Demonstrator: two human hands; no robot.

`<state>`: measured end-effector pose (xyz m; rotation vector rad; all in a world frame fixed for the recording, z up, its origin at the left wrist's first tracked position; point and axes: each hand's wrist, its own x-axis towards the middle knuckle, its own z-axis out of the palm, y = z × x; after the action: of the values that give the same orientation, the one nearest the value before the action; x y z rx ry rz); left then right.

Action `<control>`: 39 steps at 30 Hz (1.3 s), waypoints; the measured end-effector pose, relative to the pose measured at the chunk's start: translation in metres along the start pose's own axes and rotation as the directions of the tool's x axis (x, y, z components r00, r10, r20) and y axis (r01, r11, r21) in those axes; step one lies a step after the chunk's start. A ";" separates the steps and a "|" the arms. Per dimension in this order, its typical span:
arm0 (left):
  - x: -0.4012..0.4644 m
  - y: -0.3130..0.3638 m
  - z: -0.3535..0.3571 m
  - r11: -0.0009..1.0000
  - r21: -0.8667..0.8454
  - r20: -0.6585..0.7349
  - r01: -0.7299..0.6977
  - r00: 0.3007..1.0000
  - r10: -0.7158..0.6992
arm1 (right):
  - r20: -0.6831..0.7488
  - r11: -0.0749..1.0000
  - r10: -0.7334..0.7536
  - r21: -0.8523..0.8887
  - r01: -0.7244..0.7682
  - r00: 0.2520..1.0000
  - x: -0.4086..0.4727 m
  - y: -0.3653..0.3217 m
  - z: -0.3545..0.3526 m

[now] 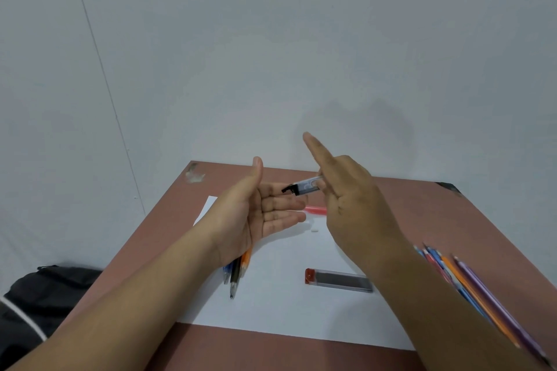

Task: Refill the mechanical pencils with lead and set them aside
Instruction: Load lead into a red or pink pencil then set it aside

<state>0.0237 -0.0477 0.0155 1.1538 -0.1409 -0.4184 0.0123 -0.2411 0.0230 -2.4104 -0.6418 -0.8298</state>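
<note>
Above the white paper sheet (286,304) on our reddish table (452,220), our right hand (355,205) pinches a clear lead tube with its black cap (303,186) tilted toward our left hand (256,214), whose flat, open palm probably waits to catch leads. Three plastic mechanical pencils (236,272) lie near left beneath that wrist, within reach. A second grey lead case with a red cap (339,279) rests near right.

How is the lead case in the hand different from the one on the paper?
The held case is up in the air, pinched by the right hand, and has a black cap. The lying case rests flat on the paper, untouched, with a red cap. Both are slim, see-through cases.
</note>
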 end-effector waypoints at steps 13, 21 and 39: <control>-0.004 0.006 -0.002 0.972 -0.211 0.141 0.098 0.988 -0.069 | -0.028 0.997 -0.076 0.003 0.077 0.997 0.004 0.010 0.002; -0.003 0.004 -0.004 0.977 -0.190 0.145 0.097 0.987 -0.070 | -0.021 0.996 -0.091 -0.025 0.091 0.996 -0.001 0.001 0.007; 0.000 0.001 -0.007 0.979 -0.172 0.142 0.111 0.986 -0.087 | -0.022 0.997 -0.037 -0.070 0.036 0.999 -0.001 0.007 0.010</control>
<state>0.0263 -0.0414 0.0132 0.9576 -0.1595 -0.5858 0.0197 -0.2414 0.0132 -2.4542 -0.6599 -0.9077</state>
